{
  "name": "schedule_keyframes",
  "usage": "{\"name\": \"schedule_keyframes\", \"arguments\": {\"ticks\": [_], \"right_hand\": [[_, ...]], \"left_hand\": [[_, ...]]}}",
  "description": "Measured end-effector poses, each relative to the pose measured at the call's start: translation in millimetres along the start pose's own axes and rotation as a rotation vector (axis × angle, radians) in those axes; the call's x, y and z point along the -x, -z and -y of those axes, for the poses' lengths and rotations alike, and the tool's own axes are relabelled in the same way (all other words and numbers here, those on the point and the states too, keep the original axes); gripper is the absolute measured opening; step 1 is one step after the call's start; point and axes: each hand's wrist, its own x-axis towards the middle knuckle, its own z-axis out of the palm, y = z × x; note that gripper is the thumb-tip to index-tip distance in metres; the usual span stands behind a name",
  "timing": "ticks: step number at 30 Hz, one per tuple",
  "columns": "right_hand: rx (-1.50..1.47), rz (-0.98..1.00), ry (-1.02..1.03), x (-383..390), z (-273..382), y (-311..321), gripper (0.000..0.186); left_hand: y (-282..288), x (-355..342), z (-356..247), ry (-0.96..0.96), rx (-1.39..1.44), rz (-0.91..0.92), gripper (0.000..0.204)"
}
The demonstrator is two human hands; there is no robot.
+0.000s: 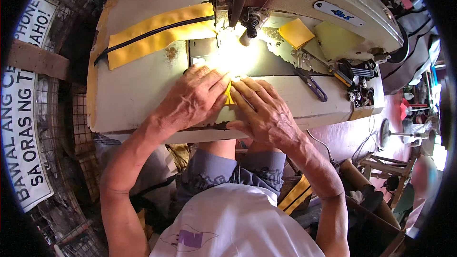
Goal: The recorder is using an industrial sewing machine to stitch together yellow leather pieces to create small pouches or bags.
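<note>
White tabletop: (pixel 133 100) pale and worn, a brown stain near the strip's lower edge.
Yellow fabric strip: (pixel 162 37) lies on the left of the tabletop, its long axis running left to right and tilted slightly upward toward the sewing machine; flat, bright yellow, with a narrow black band (pixel 143 35) along its length that sticks out past the left end.
Left hand: (pixel 197 90) palm down, fingers close together and reaching toward the lit needle area; I cannot tell whether it pinches any cloth.
Small yellow fabric piece: (pixel 230 96) between the hands, just in front of the needle area; the visible sliver points toward the person, but its full long axis is hidden.
Right hand: (pixel 266 109) palm down, fingers extended at the yellow piece, thumb spread away; whether it grips is unclear.
Sewing machine: (pixel 295 0) beige, its lamp glare washing out the needle.
Yellow fabric squares: (pixel 296 33) right of the glare.
Screwdriver: (pixel 341 77) yellow-and-black handle, near metal bobbins (pixel 359 96).
</note>
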Motion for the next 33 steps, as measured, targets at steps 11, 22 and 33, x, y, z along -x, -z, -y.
{"name": "schedule_keyframes", "arguments": {"ticks": [11,22,33], "right_hand": [[-0.053,0.049,-0.068,-32.7,-11.8,-17.0,0.069],[-0.079,0.071,-0.092,-31.7,-6.5,-11.6,0.070],[-0.054,0.079,-0.160,-41.0,-7.7,-8.4,0.067]], "left_hand": [[3.7,-1.9,36.2,-0.002,-0.061,-0.041,0.032],[4.9,-0.7,35.9,-0.016,0.020,-0.020,0.031],[4.2,-8.0,38.9,0.055,0.004,-0.010,0.036]]}}
